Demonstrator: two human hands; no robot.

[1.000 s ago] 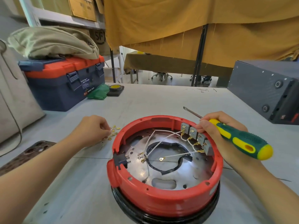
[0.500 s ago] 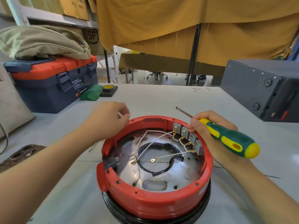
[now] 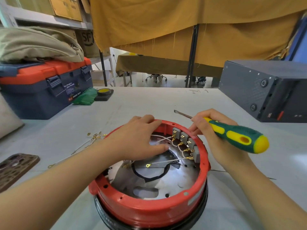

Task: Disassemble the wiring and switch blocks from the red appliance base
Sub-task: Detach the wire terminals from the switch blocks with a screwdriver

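Head view: switch blocks (image 3: 184, 138) sit between left hand (image 3: 137, 140) and right hand (image 3: 214, 138).

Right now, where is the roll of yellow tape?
In the head view, the roll of yellow tape sits far left on the table, on a dark pad beside the green cloth and the blue toolbox.

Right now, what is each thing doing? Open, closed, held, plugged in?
Left hand: open, reaching into the base.
Right hand: grips the screwdriver.
Red base: open on top.
Switch blocks: mounted, wired.
White wire: one end loose.
Toolbox: closed.
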